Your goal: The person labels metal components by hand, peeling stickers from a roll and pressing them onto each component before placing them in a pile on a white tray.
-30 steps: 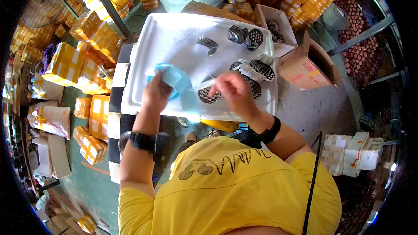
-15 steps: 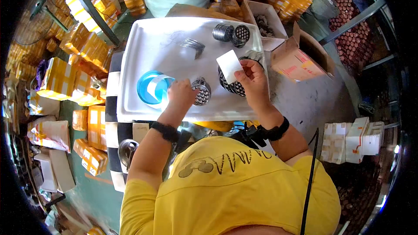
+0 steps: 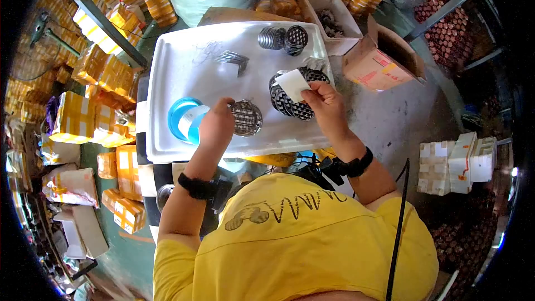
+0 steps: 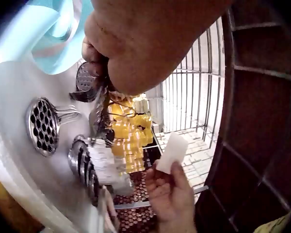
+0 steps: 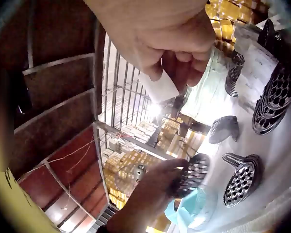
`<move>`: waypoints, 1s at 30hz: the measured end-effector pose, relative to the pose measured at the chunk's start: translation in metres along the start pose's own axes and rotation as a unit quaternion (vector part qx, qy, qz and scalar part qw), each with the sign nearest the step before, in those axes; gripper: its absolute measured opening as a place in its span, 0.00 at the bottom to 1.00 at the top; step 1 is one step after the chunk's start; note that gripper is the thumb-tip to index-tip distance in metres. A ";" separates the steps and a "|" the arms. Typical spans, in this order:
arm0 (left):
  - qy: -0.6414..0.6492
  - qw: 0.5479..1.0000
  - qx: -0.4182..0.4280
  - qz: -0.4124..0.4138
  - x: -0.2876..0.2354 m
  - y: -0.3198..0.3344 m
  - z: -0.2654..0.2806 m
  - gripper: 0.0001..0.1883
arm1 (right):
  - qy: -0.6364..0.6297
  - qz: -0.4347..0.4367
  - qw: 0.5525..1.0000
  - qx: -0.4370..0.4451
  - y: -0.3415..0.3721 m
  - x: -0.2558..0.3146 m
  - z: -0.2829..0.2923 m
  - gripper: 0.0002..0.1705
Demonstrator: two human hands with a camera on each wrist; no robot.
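Note:
My right hand (image 3: 330, 110) pinches a white card (image 3: 292, 85) between thumb and fingers, above a cluster of black-patterned metal discs (image 3: 294, 110). In the right wrist view, my left hand (image 5: 153, 187) grips a round perforated metal piece (image 5: 196, 171), which looks like a potato masher head. A similar perforated piece with a bent wire bracket (image 5: 241, 184) lies on the white tray. Left of that hand in the head view sits a light-blue ring-shaped roll (image 3: 177, 118) with a loose translucent strip (image 3: 194, 122). The left fingertips are partly hidden in the left wrist view.
All this is on a white tray-like tabletop (image 3: 178, 67). Stacked metal discs (image 3: 273, 38) and bent metal brackets (image 3: 234, 61) lie at its far side. An open cardboard box (image 3: 379, 61) and a white bin (image 3: 334, 17) stand beyond the right edge. Yellow-taped parcels (image 3: 75, 117) are piled left.
My left hand has released the light-blue roll and moved right to grip a perforated metal piece. My right hand has picked up the white card. The head view has shifted slightly.

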State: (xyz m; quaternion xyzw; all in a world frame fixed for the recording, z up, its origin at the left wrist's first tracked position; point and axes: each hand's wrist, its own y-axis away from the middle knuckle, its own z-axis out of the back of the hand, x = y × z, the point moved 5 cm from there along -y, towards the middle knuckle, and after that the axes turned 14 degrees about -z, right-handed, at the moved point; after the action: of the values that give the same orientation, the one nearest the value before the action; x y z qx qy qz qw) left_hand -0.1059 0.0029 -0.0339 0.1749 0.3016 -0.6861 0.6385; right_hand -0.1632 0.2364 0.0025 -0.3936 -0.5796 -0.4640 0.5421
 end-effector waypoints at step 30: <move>0.711 0.670 0.088 0.196 -0.013 0.043 -0.007 0.14 | 0.164 -0.145 0.917 0.333 0.003 0.028 -0.086 0.18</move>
State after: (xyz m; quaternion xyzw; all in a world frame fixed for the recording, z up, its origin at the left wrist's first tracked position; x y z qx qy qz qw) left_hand -0.0634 0.0172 -0.0393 0.7199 0.5615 -0.2368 0.3323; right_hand -0.1409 0.1529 0.0288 -0.0199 -0.6542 -0.3758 0.6560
